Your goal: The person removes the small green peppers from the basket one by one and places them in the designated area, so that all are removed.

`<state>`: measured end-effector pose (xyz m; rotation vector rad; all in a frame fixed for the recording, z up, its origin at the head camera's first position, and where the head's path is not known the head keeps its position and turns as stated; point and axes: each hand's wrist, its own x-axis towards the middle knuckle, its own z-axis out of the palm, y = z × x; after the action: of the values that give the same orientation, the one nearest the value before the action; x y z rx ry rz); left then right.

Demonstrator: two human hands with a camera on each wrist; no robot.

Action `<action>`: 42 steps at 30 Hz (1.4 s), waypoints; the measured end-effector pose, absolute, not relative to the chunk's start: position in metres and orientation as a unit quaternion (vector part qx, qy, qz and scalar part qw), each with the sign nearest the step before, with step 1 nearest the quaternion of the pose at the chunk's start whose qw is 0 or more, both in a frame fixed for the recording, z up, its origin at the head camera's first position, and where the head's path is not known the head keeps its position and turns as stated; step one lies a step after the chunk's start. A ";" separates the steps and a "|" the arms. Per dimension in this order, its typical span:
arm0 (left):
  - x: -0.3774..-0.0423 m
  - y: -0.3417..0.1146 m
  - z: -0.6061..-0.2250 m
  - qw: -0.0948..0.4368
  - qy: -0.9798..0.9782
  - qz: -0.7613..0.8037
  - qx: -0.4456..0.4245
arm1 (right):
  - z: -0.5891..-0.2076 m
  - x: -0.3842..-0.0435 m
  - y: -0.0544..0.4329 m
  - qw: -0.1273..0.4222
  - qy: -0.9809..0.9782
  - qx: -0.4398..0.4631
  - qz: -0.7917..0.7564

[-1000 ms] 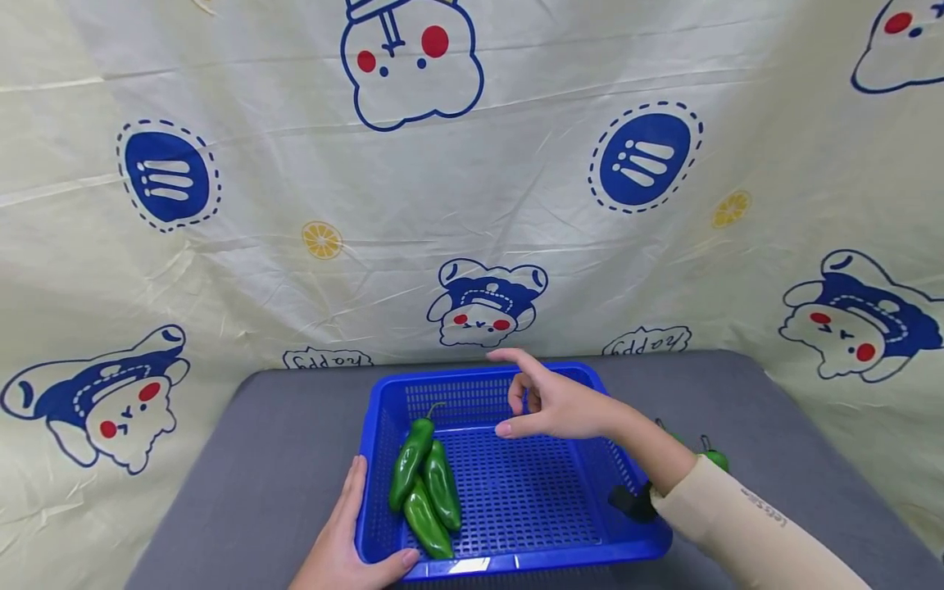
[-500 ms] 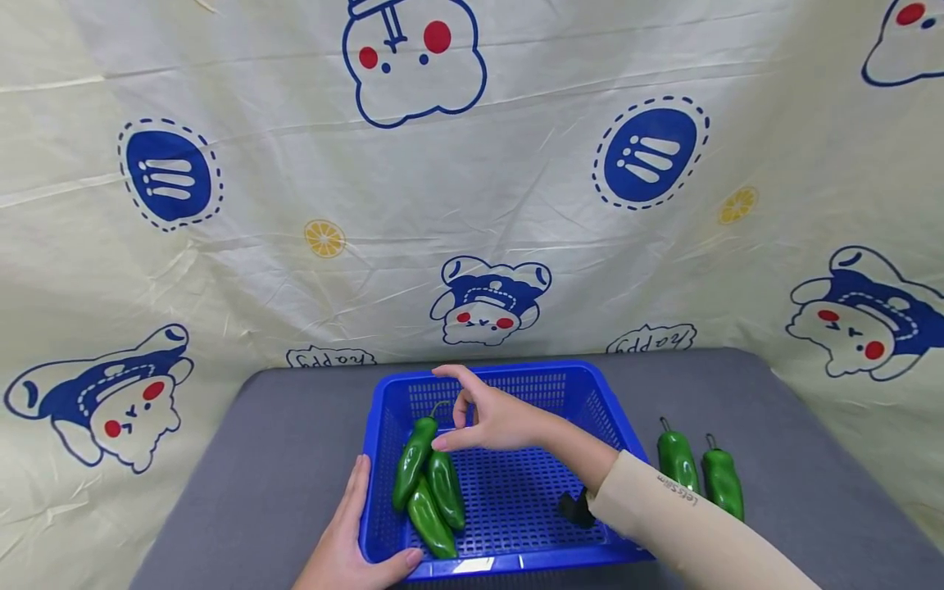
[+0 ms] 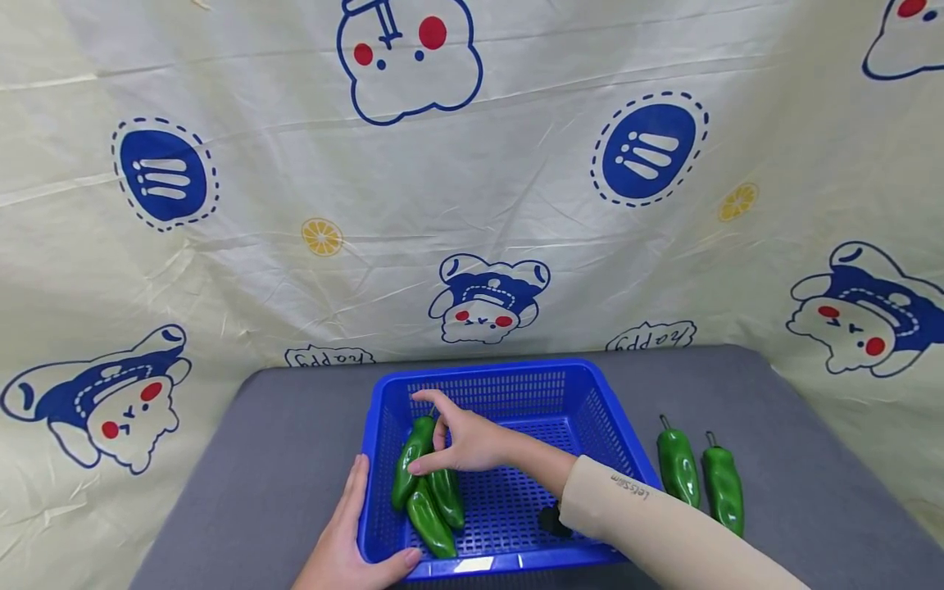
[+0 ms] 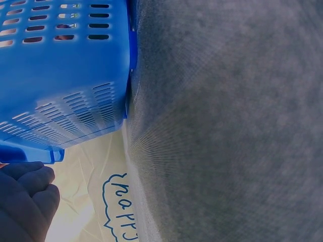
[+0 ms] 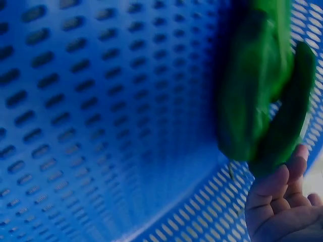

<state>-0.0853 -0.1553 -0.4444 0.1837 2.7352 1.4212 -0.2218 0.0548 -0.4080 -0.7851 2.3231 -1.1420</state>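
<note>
Three glossy green peppers lie together on the left side of a blue perforated basket. Above the peppers' stem end, my right hand has its index finger and thumb spread wide; other fingers bend between them. In the head view the thumb overlaps the leftmost pepper. Fingertips lie against or very close to a pepper in the right wrist view; contact is unclear. My left hand rests at the basket's near left corner, straight fingers along its outer wall, thumb on the front rim.
Two more green peppers lie on the grey tabletop right of the basket. A black wrist device shows under the right sleeve. A printed cloth hangs behind the table.
My right hand has moved left and lower across the basket to the peppers. The two peppers on the table came into view from behind the arm. My left hand has stayed on the corner.
</note>
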 end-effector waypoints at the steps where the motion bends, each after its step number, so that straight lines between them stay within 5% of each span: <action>1: -0.085 -0.155 -0.444 0.029 0.885 0.460 0.057 | -0.410 -0.221 0.053 0.217 0.841 -0.282 -0.408; 23: -0.087 -0.154 -0.442 0.042 0.882 0.466 0.063 | -0.421 -0.209 0.022 0.175 0.914 -0.196 -0.308; 42: -0.087 -0.155 -0.441 0.052 0.881 0.467 0.048 | -0.424 -0.211 0.018 0.181 0.890 -0.230 -0.350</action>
<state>-0.0865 -0.1546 -0.4407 0.1457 2.6803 1.4218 -0.2107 0.0177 -0.4244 -0.6498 2.5132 -0.9877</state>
